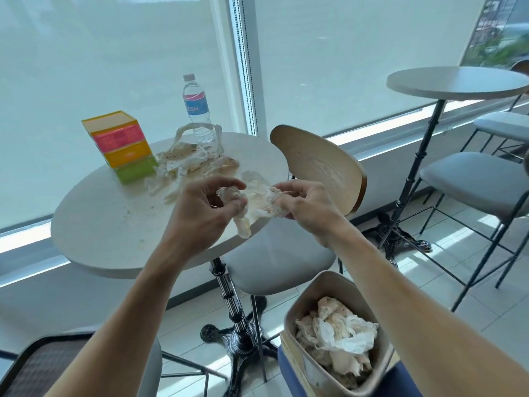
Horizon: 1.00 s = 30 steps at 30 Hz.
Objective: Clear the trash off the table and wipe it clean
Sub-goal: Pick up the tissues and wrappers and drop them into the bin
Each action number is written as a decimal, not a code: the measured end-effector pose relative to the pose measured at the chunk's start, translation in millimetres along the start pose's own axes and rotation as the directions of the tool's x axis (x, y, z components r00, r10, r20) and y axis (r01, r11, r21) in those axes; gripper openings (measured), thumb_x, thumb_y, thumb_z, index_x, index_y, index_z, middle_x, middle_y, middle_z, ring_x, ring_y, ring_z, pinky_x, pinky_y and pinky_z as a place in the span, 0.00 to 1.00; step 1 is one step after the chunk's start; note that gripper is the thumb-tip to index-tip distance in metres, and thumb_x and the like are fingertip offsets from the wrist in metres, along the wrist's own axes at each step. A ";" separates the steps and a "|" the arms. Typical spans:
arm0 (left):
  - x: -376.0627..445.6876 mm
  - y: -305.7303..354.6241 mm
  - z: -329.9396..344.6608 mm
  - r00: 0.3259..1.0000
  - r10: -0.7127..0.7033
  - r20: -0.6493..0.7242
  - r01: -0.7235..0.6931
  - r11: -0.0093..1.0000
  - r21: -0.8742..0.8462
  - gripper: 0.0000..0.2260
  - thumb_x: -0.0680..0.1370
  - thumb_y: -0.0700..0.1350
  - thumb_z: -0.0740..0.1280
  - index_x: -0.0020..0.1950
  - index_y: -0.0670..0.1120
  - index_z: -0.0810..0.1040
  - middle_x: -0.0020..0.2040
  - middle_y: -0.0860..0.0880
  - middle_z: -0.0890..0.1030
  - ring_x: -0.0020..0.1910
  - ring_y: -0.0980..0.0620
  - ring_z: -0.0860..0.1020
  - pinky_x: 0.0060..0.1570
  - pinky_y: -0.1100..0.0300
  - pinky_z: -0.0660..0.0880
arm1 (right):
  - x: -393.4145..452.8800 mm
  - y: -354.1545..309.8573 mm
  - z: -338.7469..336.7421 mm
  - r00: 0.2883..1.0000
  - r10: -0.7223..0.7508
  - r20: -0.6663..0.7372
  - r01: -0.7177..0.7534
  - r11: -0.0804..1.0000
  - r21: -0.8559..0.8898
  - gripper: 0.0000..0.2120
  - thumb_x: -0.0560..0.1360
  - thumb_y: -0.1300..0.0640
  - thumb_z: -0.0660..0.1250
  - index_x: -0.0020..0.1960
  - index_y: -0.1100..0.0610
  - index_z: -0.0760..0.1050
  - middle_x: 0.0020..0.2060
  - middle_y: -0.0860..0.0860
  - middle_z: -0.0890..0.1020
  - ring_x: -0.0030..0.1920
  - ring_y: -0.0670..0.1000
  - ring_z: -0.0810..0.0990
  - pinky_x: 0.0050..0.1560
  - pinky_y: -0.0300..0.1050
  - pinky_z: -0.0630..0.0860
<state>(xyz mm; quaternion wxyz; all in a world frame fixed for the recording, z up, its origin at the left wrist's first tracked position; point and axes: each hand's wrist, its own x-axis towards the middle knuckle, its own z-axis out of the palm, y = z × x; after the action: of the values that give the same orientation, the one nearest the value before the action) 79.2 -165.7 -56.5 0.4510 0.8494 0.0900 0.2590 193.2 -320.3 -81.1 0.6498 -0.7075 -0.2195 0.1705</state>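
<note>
A crumpled napkin point(259, 200) is being held above the round table's point(114, 233) near edge, pinched by the fingers of the left hand point(204, 209) and right hand point(307, 204). More dirty wrappers point(186, 164) are lying beyond it, flanked by a colourful box point(121, 146) and a water bottle point(197, 110). A bin point(312, 296) of trash is standing below, beside the stool point(274, 262).

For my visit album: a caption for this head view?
Both hands pinch a crumpled white napkin above the round white table.
</note>
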 end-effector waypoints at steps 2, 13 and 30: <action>-1.1 0.8 -1.0 1.000 -0.001 -0.007 0.001 1.000 -0.007 0.10 0.74 0.40 0.74 0.48 0.56 0.84 0.41 0.40 0.84 0.37 0.35 0.78 0.41 0.43 0.78 | 1.4 1.9 1.3 1.000 0.018 -0.023 -0.017 0.999 0.029 0.07 0.75 0.65 0.69 0.47 0.54 0.82 0.41 0.54 0.83 0.41 0.48 0.82 0.55 0.49 0.82; -8.3 8.5 11.2 0.998 0.002 0.061 0.002 0.998 -0.059 0.09 0.73 0.40 0.74 0.49 0.53 0.83 0.39 0.49 0.85 0.33 0.55 0.79 0.40 0.55 0.77 | -18.9 21.3 -36.1 0.997 0.071 -0.034 -0.070 0.997 0.017 0.05 0.75 0.65 0.68 0.46 0.62 0.83 0.41 0.64 0.82 0.41 0.54 0.79 0.47 0.41 0.79; -44.8 -13.8 113.5 0.896 -0.099 0.432 0.137 0.989 -0.056 0.10 0.74 0.43 0.74 0.55 0.50 0.82 0.45 0.50 0.84 0.38 0.55 0.82 0.42 0.61 0.78 | -53.2 82.2 -96.8 0.956 0.290 -0.033 -0.279 0.875 -0.396 0.09 0.75 0.61 0.69 0.53 0.52 0.81 0.38 0.48 0.80 0.44 0.47 0.79 0.50 0.41 0.76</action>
<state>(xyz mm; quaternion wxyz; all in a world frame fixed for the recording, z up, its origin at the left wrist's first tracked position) 101.4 -256.7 -135.9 0.5104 0.8584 0.0290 0.0421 206.5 -435.2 -155.7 0.4576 -0.8464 -0.1521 0.2258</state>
